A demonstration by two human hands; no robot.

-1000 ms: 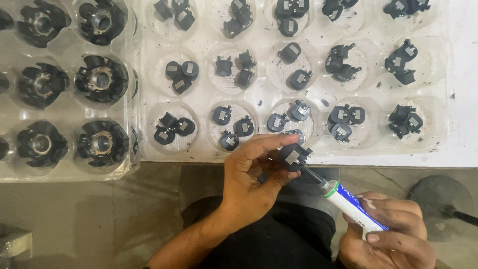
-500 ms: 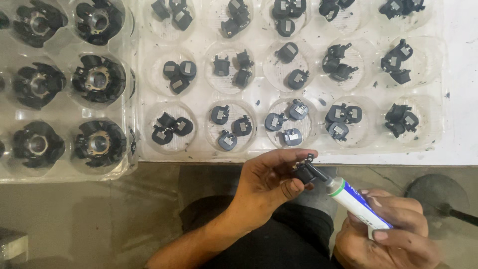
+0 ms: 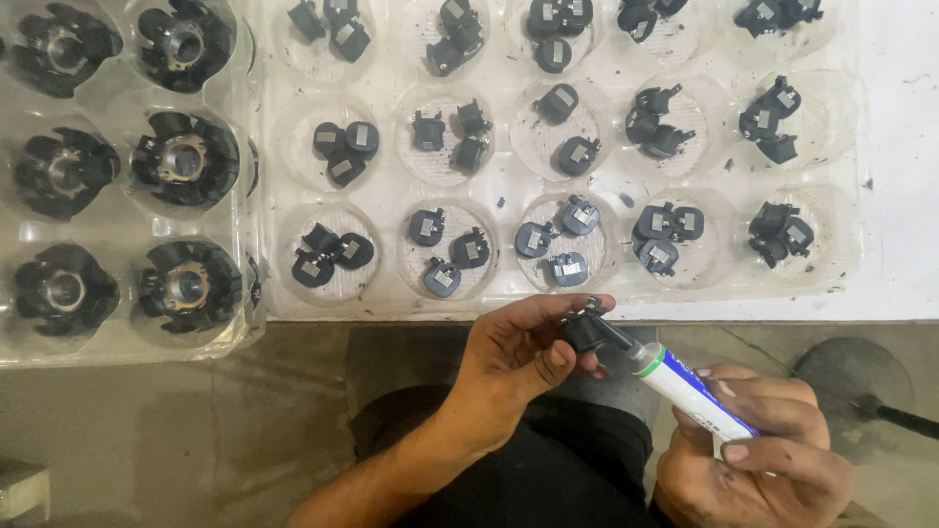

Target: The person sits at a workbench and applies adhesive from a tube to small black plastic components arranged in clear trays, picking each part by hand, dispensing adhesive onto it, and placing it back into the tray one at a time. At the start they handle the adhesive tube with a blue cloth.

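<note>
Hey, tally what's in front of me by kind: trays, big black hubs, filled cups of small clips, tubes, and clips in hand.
Trays: 2 (clear tray, white tray)
Hubs: 6 in full view
Filled cups: 15
Tube, in right hand: 1
Clip, in left hand: 1
Total: 25

Both hands raised close together, low in view.
Left hand is curled, fingertips pinched shut; right hand is closed in a grip.
</note>
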